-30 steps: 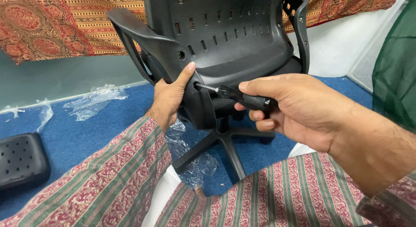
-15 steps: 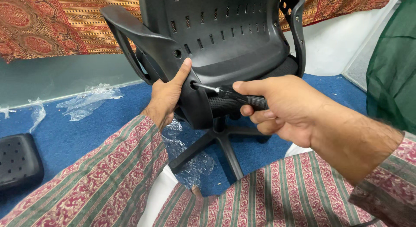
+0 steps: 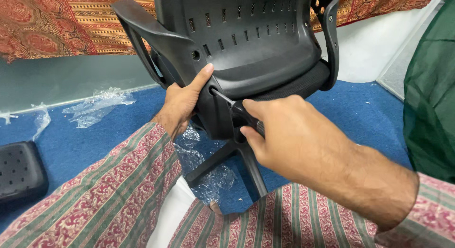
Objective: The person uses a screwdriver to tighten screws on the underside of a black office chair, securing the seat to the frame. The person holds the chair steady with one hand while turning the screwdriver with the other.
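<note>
My right hand [image 3: 303, 139] is closed around the black handle of a screwdriver [image 3: 237, 111], its thin metal shaft angled up and left so that the tip meets the black plastic spine where the office chair's backrest [image 3: 251, 39] joins the seat. My left hand [image 3: 182, 103] is clamped on that same joint, thumb pressed up along the edge just beside the tip, fingers wrapped out of sight behind the plastic. The chair [image 3: 265, 72] leans toward me, its near armrest [image 3: 142, 25] jutting over my left wrist, its star base [image 3: 227, 158] resting on the blue carpet [image 3: 360, 120] between my knees, over a scrap of clear plastic wrap [image 3: 204, 177].

Beyond my striped sleeves, more crumpled wrap [image 3: 95, 108] lies along the foot of the grey wall, a separate perforated black panel [image 3: 19, 170] sits on the carpet at far left, and a red patterned cloth [image 3: 61, 20] hangs above. A dark green fabric [image 3: 431, 96] fills the right edge.

The danger, as I judge it, is a slip: the shaft enters at a slant, and if the tip rides out of the screw head under pressure it would run straight into my left thumb. The tilted chair could also roll or twist on its base if my left hand loosens, knocking the tip out of place.
</note>
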